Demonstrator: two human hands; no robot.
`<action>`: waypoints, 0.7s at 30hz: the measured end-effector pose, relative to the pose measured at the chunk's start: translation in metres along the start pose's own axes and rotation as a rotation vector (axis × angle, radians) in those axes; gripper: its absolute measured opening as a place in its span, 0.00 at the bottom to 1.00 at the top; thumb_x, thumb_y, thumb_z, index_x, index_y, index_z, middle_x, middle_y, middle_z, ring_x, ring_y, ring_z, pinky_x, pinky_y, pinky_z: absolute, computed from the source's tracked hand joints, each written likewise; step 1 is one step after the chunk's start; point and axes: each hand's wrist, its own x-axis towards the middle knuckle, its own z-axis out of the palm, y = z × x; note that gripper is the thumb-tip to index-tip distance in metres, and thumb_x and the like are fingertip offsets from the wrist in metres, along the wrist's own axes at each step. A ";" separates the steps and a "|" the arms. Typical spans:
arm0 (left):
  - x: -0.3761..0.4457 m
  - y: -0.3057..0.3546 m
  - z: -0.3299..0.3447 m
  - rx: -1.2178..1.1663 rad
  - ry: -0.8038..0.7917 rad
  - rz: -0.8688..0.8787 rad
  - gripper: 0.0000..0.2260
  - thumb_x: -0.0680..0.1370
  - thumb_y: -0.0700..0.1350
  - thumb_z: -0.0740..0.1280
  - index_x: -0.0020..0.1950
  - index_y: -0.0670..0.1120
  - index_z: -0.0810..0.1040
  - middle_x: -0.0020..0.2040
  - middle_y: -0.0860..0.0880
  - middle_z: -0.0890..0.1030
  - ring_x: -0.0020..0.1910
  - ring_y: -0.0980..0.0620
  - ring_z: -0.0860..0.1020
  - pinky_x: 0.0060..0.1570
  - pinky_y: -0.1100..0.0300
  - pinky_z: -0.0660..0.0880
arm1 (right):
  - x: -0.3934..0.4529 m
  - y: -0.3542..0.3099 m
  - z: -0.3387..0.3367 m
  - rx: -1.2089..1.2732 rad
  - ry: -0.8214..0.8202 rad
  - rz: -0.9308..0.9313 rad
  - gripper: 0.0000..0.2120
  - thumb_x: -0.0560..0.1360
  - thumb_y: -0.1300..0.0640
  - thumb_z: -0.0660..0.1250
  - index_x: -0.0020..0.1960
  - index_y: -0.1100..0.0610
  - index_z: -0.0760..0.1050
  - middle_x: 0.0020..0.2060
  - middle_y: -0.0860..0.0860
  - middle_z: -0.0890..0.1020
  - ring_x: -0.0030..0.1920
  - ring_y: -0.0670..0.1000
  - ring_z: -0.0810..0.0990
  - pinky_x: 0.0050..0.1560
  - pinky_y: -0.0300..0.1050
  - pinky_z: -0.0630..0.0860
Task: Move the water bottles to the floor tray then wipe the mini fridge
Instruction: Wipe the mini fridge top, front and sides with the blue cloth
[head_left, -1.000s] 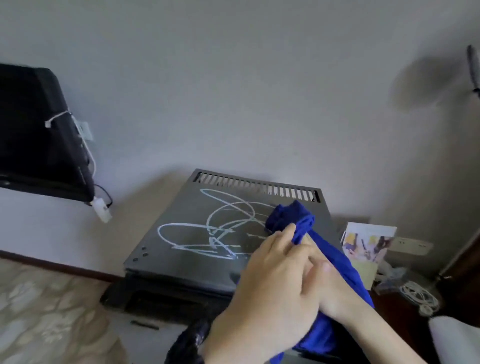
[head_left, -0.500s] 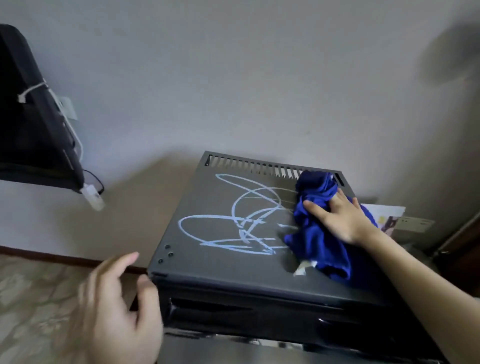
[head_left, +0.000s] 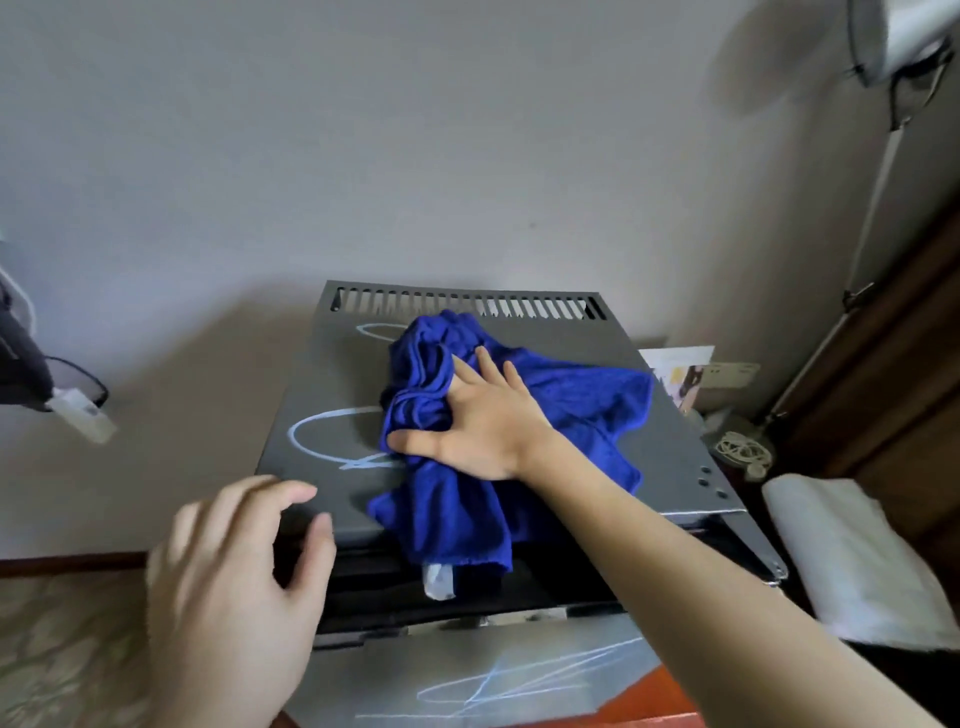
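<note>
Head view. Mini fridge (head_left: 322, 374), dark grey top with a slotted vent strip (head_left: 467, 304) along its back edge, stands against a pale wall (head_left: 363, 130). Light-blue scribble marks (head_left: 324, 431) loop across the top; more scribbles (head_left: 498, 686) show on the fridge's front face. They form no readable letters, and no brand or label is legible.

Right hand (head_left: 480, 421) lies flat on a bunched blue cloth (head_left: 571, 395), fingers spread and pressing it onto the fridge top, thumb out to the left. One cloth end hangs over the front edge, with a small white tag (head_left: 439, 579) there.

Left hand (head_left: 234, 582) is near the front-left corner, fingers loosely curled and holding nothing; contact with the fridge cannot be told.

Printed card (head_left: 680, 371) behind the fridge on the right, print too small to read. Coiled white cable (head_left: 740, 449) beside it.
</note>
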 end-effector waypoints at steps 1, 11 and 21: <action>0.002 0.001 0.000 -0.006 -0.025 -0.003 0.16 0.72 0.54 0.61 0.50 0.46 0.81 0.49 0.46 0.82 0.48 0.39 0.75 0.48 0.46 0.72 | -0.006 -0.006 0.003 0.008 -0.006 -0.016 0.44 0.69 0.25 0.62 0.79 0.39 0.52 0.81 0.44 0.51 0.81 0.57 0.41 0.79 0.60 0.40; -0.002 -0.002 0.001 0.003 0.022 -0.007 0.14 0.77 0.51 0.60 0.55 0.43 0.77 0.50 0.44 0.78 0.51 0.38 0.74 0.58 0.48 0.65 | -0.057 0.061 -0.021 0.093 0.056 0.068 0.36 0.73 0.31 0.62 0.78 0.39 0.58 0.80 0.42 0.58 0.81 0.53 0.48 0.78 0.57 0.42; -0.004 -0.009 0.004 -0.116 -0.011 -0.055 0.10 0.77 0.46 0.59 0.53 0.44 0.75 0.52 0.46 0.77 0.51 0.43 0.71 0.55 0.55 0.66 | -0.060 0.088 -0.029 0.002 0.138 0.382 0.35 0.74 0.29 0.59 0.76 0.43 0.63 0.78 0.44 0.61 0.80 0.57 0.51 0.77 0.65 0.47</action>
